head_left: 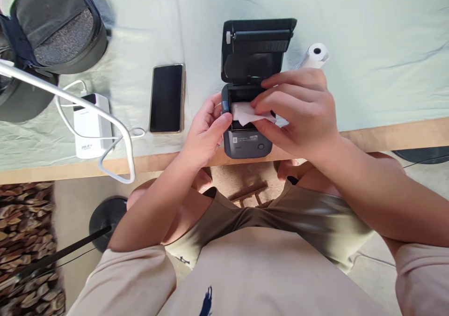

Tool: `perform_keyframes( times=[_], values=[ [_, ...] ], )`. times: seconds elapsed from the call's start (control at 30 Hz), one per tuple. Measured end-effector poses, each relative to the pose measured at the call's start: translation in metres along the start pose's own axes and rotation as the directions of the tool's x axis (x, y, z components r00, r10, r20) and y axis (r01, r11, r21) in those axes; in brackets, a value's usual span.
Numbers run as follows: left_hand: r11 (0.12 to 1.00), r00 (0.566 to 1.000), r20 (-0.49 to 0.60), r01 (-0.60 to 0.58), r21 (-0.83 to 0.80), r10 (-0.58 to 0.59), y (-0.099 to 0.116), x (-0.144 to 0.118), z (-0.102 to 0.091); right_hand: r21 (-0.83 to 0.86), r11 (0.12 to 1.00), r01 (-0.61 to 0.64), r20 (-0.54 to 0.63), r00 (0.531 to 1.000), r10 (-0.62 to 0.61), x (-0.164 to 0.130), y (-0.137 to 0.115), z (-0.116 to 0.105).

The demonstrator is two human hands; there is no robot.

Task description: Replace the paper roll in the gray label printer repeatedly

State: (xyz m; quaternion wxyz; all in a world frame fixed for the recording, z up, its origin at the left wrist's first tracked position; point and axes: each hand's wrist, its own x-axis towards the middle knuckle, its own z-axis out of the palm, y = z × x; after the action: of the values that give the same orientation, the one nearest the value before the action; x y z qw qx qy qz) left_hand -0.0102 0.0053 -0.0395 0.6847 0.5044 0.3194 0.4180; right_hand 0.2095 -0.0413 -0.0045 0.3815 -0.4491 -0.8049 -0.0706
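Printer (247, 143), small and dark, sits at the worktop's (386, 135) near edge with its lid (257, 44) flipped open away from the person; the left hand (206, 131) braces the printer's left side, grip closed lightly around the casing. Over the printer's open bay the right hand (301, 110) pinches a thin white paper strip (245, 113), which looks light, limp and easily creased, best held near its free edge. Beyond the printer lies a spare paper roll (315, 55), and a phone (167, 98) lies to the printer's left.
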Motion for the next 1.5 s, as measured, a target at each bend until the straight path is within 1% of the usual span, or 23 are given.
perform_keyframes(
  times=[0.1, 0.17, 0.3, 0.4, 0.53, 0.6, 0.63, 0.73, 0.8, 0.87, 0.9, 0.97, 1.03, 1.07, 1.1, 1.13, 1.2, 1.27, 1.3, 1.33, 1.4, 1.43, 1.5],
  values=[
    [0.999, 0.999, 0.011, 0.031, -0.034, -0.03, 0.003, 0.001, 0.0, 0.013, 0.998, 0.06, 0.043, 0.997, -0.061, -0.003, -0.001, 0.002],
    [0.998, 0.999, 0.028, 0.045, -0.052, -0.043, 0.006, 0.001, 0.002, 0.037, 0.994, 0.102, 0.038, 0.994, -0.103, -0.004, -0.003, 0.003],
    [0.998, 0.998, 0.054, 0.02, -0.064, -0.016, 0.01, 0.002, 0.006, 0.04, 0.994, 0.104, 0.024, 0.994, -0.105, -0.005, -0.005, 0.004],
    [0.996, 0.998, 0.058, 0.024, -0.082, -0.019, 0.011, 0.002, 0.008, 0.019, 0.986, 0.165, -0.062, 0.985, -0.164, -0.002, -0.004, 0.005],
    [0.994, 0.998, 0.007, 0.07, -0.085, -0.07, 0.01, 0.001, 0.007, -0.013, 0.973, 0.231, -0.241, 0.944, -0.227, 0.002, -0.006, 0.006],
    [0.992, 0.997, 0.0, 0.075, -0.105, -0.075, 0.01, 0.0, 0.007, -0.034, 0.967, 0.253, -0.273, 0.928, -0.253, 0.002, -0.008, 0.006],
    [0.99, 0.998, 0.009, 0.07, -0.119, -0.069, 0.01, 0.0, 0.008, -0.032, 0.963, 0.268, -0.245, 0.932, -0.267, 0.002, -0.009, 0.007],
    [0.989, 0.998, 0.049, 0.054, -0.136, -0.048, 0.01, 0.0, 0.008, 0.026, 0.961, 0.276, -0.104, 0.957, -0.272, -0.001, -0.011, 0.007],
    [0.993, 0.997, 0.061, 0.054, -0.108, -0.048, 0.01, -0.001, 0.007, 0.065, 0.963, 0.263, -0.081, 0.963, -0.257, -0.002, -0.012, 0.007],
    [0.997, 0.997, 0.063, 0.054, -0.057, -0.05, 0.009, -0.001, 0.005, 0.104, 0.969, 0.222, -0.125, 0.97, -0.209, -0.001, -0.011, 0.006],
    [0.998, 0.996, 0.065, 0.054, -0.03, -0.052, 0.008, -0.001, 0.004, 0.133, 0.976, 0.172, -0.16, 0.976, -0.15, -0.001, -0.01, 0.005],
    [0.998, 0.995, 0.074, 0.064, 0.023, -0.065, 0.007, -0.001, 0.002, 0.189, 0.981, 0.041, -0.253, 0.967, 0.008, -0.001, -0.005, 0.004],
    [0.994, 0.993, 0.081, 0.083, 0.065, -0.088, 0.007, -0.001, 0.0, 0.266, 0.961, -0.082, -0.299, 0.94, 0.163, -0.001, 0.003, 0.004],
    [0.992, 0.992, 0.083, 0.093, 0.081, -0.099, 0.007, -0.001, -0.001, 0.319, 0.939, -0.131, -0.274, 0.935, 0.224, -0.002, 0.008, 0.005],
    [0.99, 0.991, 0.085, 0.099, 0.096, -0.108, 0.006, -0.001, -0.002, 0.389, 0.905, -0.173, -0.221, 0.936, 0.274, -0.003, 0.014, 0.006],
    [0.989, 0.99, 0.087, 0.102, 0.108, -0.112, 0.006, -0.001, -0.003, 0.472, 0.854, -0.219, -0.14, 0.938, 0.318, -0.004, 0.02, 0.008],
    [0.987, 0.989, 0.09, 0.102, 0.121, -0.113, 0.005, -0.001, -0.004, 0.655, 0.692, -0.303, 0.021, 0.923, 0.385, -0.006, 0.032, 0.012],
    [0.987, 0.989, 0.095, 0.102, 0.127, -0.114, 0.004, 0.0, -0.004, 0.774, 0.523, -0.357, 0.11, 0.889, 0.445, -0.005, 0.041, 0.016],
    [0.987, 0.989, 0.099, 0.098, 0.13, -0.111, 0.004, 0.0, -0.004, 0.8, 0.462, -0.382, 0.132, 0.864, 0.485, -0.005, 0.043, 0.017],
    [0.987, 0.989, 0.102, 0.089, 0.134, -0.103, 0.004, -0.001, -0.004, 0.805, 0.429, -0.41, 0.149, 0.839, 0.524, -0.004, 0.044, 0.018],
    [0.987, 0.992, 0.101, 0.062, 0.146, -0.077, 0.005, -0.002, -0.003, 0.77, 0.423, -0.477, 0.18, 0.799, 0.574, -0.004, 0.042, 0.018],
    [0.988, 0.994, 0.095, 0.047, 0.15, -0.062, 0.006, -0.002, -0.002, 0.746, 0.438, -0.501, 0.198, 0.796, 0.573, -0.004, 0.04, 0.018],
    [0.988, 0.995, 0.084, 0.036, 0.151, -0.049, 0.009, -0.005, 0.001, 0.708, 0.482, -0.516, 0.256, 0.823, 0.507, -0.006, 0.034, 0.018]
  ],
)
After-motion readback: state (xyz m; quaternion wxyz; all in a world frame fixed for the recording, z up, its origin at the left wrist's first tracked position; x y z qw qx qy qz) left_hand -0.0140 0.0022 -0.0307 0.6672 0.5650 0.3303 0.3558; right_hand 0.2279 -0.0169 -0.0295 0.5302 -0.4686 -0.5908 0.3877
